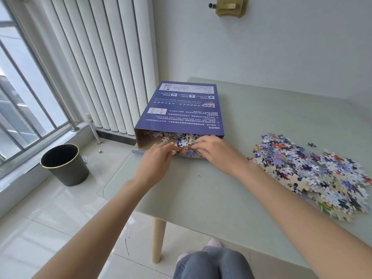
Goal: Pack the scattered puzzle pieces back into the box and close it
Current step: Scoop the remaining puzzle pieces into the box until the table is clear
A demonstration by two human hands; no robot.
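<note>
A flat blue puzzle box (181, 109) lies on the pale green table (211, 194), its near end open toward me. Loose puzzle pieces (179, 140) fill the mouth of the box and spill over its brown bottom flap. My left hand (156, 158) and my right hand (213, 149) lie on either side of that small heap at the opening, fingers extended and touching the pieces from both sides. A large pile of scattered puzzle pieces (314, 176) covers the table to the right of my right arm. One dark piece (311, 145) lies apart behind it.
A black waste bin (64, 165) stands on the tiled floor left of the table. A white radiator (104, 63) and a barred window (24, 97) are behind it. The table's left edge and a wooden leg (158, 238) are near my knees (213, 262).
</note>
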